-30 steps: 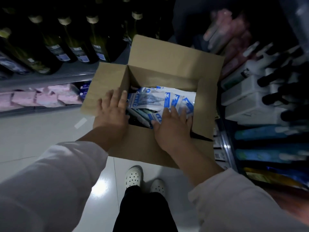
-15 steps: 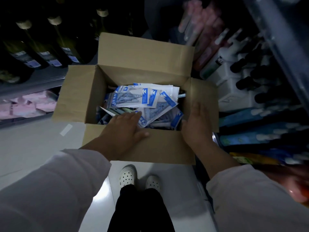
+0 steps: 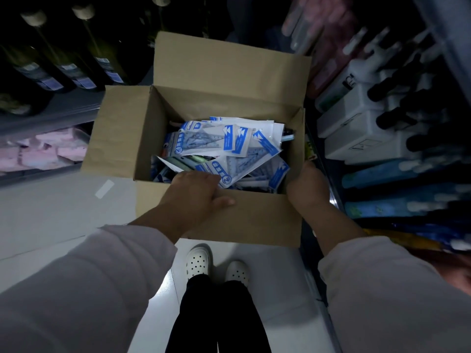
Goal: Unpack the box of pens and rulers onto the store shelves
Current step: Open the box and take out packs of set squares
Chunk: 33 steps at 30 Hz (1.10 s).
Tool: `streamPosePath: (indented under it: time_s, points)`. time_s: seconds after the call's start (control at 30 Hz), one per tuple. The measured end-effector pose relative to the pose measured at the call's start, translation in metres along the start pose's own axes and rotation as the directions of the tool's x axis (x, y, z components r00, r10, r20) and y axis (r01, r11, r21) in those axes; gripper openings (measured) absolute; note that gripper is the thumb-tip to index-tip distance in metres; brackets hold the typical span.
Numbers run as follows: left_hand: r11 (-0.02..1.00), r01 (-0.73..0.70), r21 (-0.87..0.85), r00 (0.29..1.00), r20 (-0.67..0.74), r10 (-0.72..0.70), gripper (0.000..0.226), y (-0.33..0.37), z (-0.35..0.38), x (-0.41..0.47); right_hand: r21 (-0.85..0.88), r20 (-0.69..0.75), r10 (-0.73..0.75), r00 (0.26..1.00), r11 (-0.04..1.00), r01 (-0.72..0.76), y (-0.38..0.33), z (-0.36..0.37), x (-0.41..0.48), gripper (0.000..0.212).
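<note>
Hands (image 3: 193,192) (image 3: 309,189), seemingly curled, on box (image 3: 229,220) rim

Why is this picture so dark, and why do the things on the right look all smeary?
Head view: the light is dim, so the dark green glass bottles nearly vanish in shadow. In the same view, the white plastic bottles with black caps are smeared by motion blur. The brown cardboard box and blue-and-white ruler packets look fairly sharp, and the glossy white floor shows a soft sheen.
</note>
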State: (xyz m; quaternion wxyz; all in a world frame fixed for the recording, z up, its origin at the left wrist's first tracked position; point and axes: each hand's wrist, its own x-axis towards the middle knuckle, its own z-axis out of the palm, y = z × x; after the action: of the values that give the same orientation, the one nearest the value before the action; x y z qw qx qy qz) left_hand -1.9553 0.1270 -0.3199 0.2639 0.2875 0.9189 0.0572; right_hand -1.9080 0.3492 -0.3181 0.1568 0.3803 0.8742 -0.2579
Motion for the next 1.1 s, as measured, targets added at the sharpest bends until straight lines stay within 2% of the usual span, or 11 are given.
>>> streamPosePath:
  time_s: [0.07, 0.17, 0.23, 0.3, 0.37, 0.43, 0.53, 0.67, 0.87, 0.97, 1.1]
  points:
    - [0.989, 0.033, -0.147, 0.997, -0.060, -0.042, 0.070, -0.001, -0.004, -0.002, 0.009, -0.032, -0.001, 0.999, 1.000, 0.001, -0.005, -0.003, 0.002, 0.039]
    - [0.966, 0.075, -0.247, 0.983, -0.142, -0.112, 0.057, -0.008, -0.013, 0.001, -0.082, -0.206, -0.202, 0.958, 0.979, 0.188, -0.021, -0.003, -0.007, 0.065]
    - [0.969, 0.088, -0.229, 0.978, -0.165, -0.128, 0.054, -0.013, -0.019, 0.007, 0.048, -0.250, -0.313, 0.916, 0.941, 0.335, -0.035, 0.007, -0.011, 0.062]
    - [0.974, 0.120, -0.194, 0.975, -0.160, -0.152, 0.050, -0.018, -0.022, 0.015, 0.204, -0.220, -0.284, 0.933, 0.922, 0.329, -0.044, 0.020, -0.008, 0.054]
    - [0.973, 0.152, -0.173, 0.972, -0.154, -0.179, 0.051, -0.024, -0.025, 0.023, 0.376, -0.127, -0.113, 0.985, 0.914, 0.153, -0.050, 0.028, -0.001, 0.043]
    - [0.968, 0.166, -0.187, 0.971, -0.141, -0.193, 0.052, -0.028, -0.027, 0.029, 0.569, 0.025, 0.084, 0.996, 0.818, -0.084, -0.052, 0.036, 0.006, 0.034]
    - [0.957, 0.182, -0.228, 0.970, -0.117, -0.212, 0.054, -0.031, -0.028, 0.035, 0.696, 0.275, 0.263, 0.925, 0.609, -0.380, -0.061, 0.041, 0.017, 0.015]
    - [0.948, 0.178, -0.265, 0.971, -0.109, -0.213, 0.054, -0.035, -0.029, 0.037, 0.759, 0.525, 0.317, 0.790, 0.245, -0.603, -0.088, 0.040, 0.027, 0.021]
    - [0.941, 0.192, -0.279, 0.965, -0.120, -0.233, 0.052, -0.046, -0.027, 0.048, 0.703, 0.613, 0.107, 0.783, 0.379, -0.602, -0.109, 0.051, 0.025, 0.017]
    - [0.921, 0.235, -0.311, 0.948, -0.134, -0.288, 0.053, -0.049, -0.023, 0.055, 0.697, 0.614, 0.116, 0.780, 0.383, -0.606, -0.109, 0.052, 0.033, 0.016]
    - [0.917, 0.248, -0.311, 0.951, -0.102, -0.292, 0.058, -0.051, -0.017, 0.064, 0.784, 0.491, 0.199, 0.848, 0.323, -0.530, -0.111, 0.054, 0.054, 0.010]
